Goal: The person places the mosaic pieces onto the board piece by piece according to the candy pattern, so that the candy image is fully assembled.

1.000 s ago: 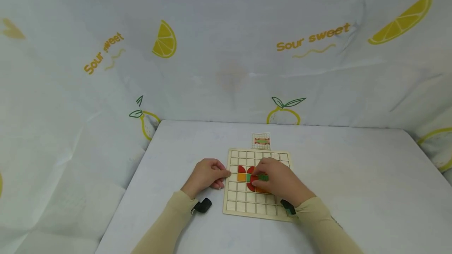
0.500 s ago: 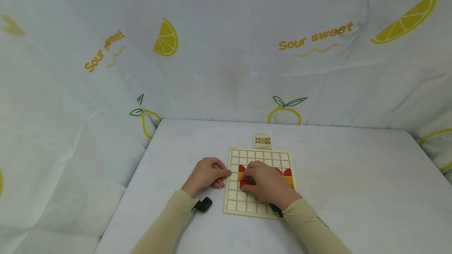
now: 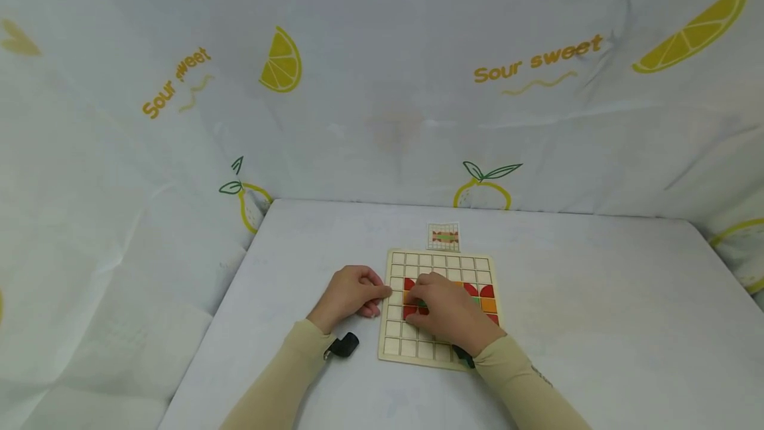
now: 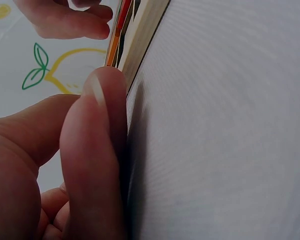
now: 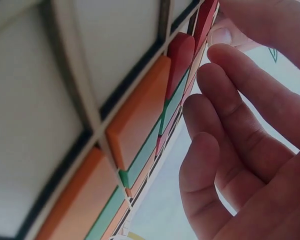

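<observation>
A square wooden grid board (image 3: 406, 349) lies on the white table. Red, orange and green tiles form a pattern in its middle rows, such as a red tile (image 3: 487, 291) and an orange tile (image 3: 488, 305) at the right. At the board's left edge, my left hand (image 3: 352, 294) pinches the rim between thumb and finger. My right hand (image 3: 453, 307) reaches over the board and covers part of the pattern. Its thumb and index fingertip are spread apart at the left column of tiles. Orange tiles (image 5: 140, 115) sit in their cells beside its curved fingers in the right wrist view.
A small printed pattern card (image 3: 444, 237) lies just beyond the board's far edge. Behind the table (image 3: 597, 310) hangs a white cloth (image 3: 382, 85) with lemon prints. Black wrist cameras (image 3: 344, 345) sit on both wrists.
My right hand has moved left across the board, from the middle tiles to the left column, uncovering red and orange tiles at the right. My left hand stays at the edge.
</observation>
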Demonstrator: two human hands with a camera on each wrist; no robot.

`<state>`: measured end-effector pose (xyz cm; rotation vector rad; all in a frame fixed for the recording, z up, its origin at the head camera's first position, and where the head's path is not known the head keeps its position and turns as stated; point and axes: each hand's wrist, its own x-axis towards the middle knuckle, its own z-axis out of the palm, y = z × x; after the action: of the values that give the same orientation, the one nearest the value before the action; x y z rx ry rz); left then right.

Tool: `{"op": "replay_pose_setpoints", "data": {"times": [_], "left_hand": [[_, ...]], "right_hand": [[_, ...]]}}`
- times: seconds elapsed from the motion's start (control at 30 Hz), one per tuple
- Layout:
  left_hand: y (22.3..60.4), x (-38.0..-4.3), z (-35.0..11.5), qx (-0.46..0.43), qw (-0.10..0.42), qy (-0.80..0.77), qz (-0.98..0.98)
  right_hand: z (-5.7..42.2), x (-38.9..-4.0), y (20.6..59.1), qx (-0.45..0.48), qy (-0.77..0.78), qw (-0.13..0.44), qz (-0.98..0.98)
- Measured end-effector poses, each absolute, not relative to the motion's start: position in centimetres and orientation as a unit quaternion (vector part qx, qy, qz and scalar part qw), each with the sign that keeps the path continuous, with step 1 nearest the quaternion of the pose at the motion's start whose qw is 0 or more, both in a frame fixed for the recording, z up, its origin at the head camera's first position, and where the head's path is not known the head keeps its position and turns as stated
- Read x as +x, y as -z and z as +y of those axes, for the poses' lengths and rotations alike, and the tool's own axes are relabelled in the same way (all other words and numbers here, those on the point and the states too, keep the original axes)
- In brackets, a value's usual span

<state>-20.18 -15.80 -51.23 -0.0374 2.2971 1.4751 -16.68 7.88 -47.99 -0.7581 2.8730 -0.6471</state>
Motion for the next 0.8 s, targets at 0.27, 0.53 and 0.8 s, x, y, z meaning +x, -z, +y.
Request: {"op": "replay_pose_setpoints", "data": {"times": [0.27, 0.53, 0.8], "left_hand": [[51.2, -20.1, -15.9, -0.016, 0.204, -0.53, 0.823], [51.2, -19.8, -16.0, -0.019, 0.205, -0.531, 0.822], [51.6, -20.0, -15.9, -0.012, 0.217, -0.534, 0.817]], "right_hand": [[7.6, -16.5, 47.8, -0.243, 0.212, 0.051, 0.945], [7.4, -16.7, 47.8, -0.255, 0.209, 0.042, 0.943], [10.3, -16.9, 47.1, -0.217, 0.22, 0.017, 0.951]]}}
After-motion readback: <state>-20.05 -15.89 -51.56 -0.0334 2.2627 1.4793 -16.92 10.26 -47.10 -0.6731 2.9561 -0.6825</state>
